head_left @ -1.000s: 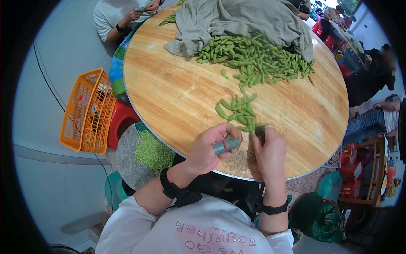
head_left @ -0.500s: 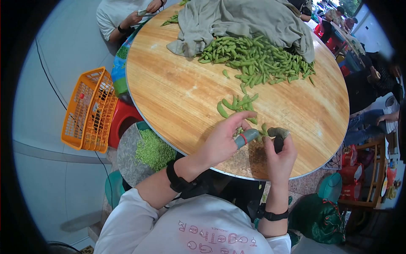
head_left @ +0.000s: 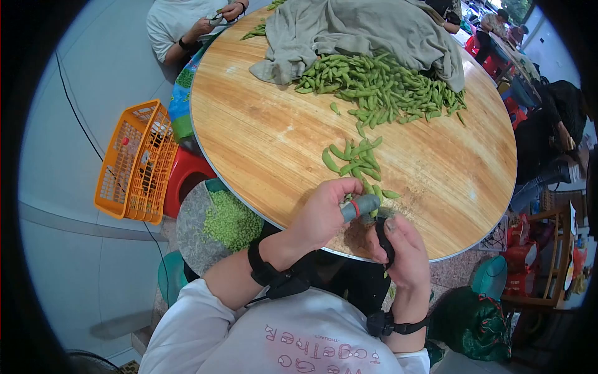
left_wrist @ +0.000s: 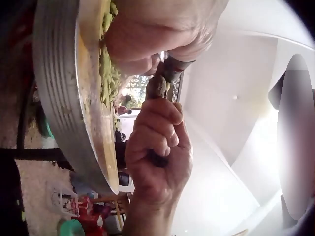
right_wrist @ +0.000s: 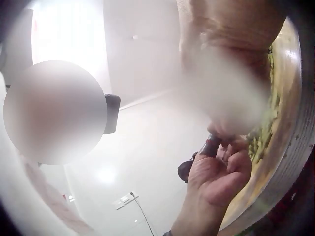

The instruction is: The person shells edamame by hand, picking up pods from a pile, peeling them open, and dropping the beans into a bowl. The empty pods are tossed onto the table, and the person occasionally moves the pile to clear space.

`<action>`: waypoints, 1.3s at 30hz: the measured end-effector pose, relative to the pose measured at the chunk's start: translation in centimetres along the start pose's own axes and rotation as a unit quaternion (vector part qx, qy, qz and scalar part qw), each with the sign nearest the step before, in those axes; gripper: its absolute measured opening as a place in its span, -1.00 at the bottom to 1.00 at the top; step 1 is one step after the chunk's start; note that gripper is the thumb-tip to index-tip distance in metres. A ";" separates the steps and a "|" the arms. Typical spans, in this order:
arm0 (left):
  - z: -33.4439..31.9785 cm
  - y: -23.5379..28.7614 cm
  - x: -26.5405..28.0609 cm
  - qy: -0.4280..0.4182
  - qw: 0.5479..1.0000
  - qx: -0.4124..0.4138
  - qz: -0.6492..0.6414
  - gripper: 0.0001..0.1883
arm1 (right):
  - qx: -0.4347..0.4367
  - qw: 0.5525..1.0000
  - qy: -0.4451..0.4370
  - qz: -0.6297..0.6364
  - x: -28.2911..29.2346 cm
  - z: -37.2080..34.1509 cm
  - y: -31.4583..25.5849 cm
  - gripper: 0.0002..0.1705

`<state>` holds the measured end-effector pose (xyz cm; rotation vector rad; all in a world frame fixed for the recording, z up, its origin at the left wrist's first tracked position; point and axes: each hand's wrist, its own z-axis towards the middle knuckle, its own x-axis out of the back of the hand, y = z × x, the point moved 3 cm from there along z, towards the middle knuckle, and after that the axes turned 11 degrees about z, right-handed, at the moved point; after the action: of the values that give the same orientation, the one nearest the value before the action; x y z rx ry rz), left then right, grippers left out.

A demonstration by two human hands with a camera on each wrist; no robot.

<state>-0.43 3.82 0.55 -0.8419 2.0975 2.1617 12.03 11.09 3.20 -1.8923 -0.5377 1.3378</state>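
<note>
At the near edge of a round wooden table (head_left: 261, 137), the left hand (head_left: 321, 213) is holding its fingers curled and is pinching a green soybean pod (head_left: 374, 213) beneath a grey-blue thumb sleeve (head_left: 367, 204) with a red band. Just beside it, the right hand (head_left: 406, 249) is keeping its fingers bent inward, a dark finger cover (head_left: 385, 244) showing; whether they are gripping the pod too, I cannot tell. Beyond the hands, several loose pods (head_left: 350, 154) are lying on the wood, and a larger pile of pods (head_left: 374, 90) is spreading from under a grey cloth (head_left: 367, 28). Below the table's left side, shelled green beans (head_left: 233, 221) are resting on a round grey surface (head_left: 192, 229), near an orange plastic crate (head_left: 141, 163).
</note>
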 end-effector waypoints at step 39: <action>-1.7 1.0 0.7 -0.134 0.985 0.100 0.046 -0.59 | -0.044 0.982 0.090 -0.157 2.2 -0.9 0.4 -0.75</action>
<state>-0.77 1.85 1.24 -0.4173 2.2019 1.9296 13.64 12.05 1.70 -1.8823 -0.7760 0.9429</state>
